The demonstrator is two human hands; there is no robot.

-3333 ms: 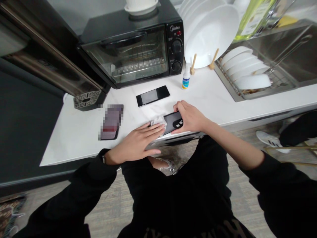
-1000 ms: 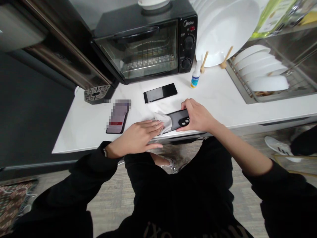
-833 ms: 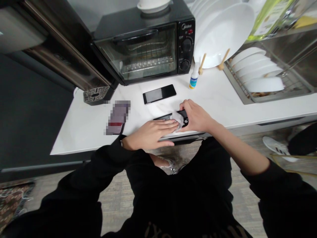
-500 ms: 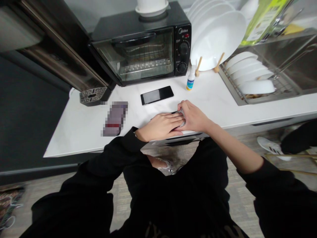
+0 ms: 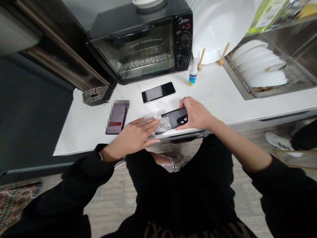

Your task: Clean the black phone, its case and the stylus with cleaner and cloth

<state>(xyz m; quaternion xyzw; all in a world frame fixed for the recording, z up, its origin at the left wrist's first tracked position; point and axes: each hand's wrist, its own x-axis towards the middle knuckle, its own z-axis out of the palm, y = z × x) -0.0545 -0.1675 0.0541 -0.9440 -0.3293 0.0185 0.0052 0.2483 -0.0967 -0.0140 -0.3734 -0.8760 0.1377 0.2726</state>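
Left hand (image 5: 136, 135) slid back leftward with white tissue (image 5: 165, 124), its fingers outstretched on it, grip unclear, right hand (image 5: 198, 114) clasping camera end of dark phone case (image 5: 175, 117), at front edge of counter (image 5: 79, 132)

Grey-black phone case (image 5: 176, 118), white tissue (image 5: 165, 123)

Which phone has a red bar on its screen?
The leftmost phone; the dark-screened phone in front of the oven shows no red.
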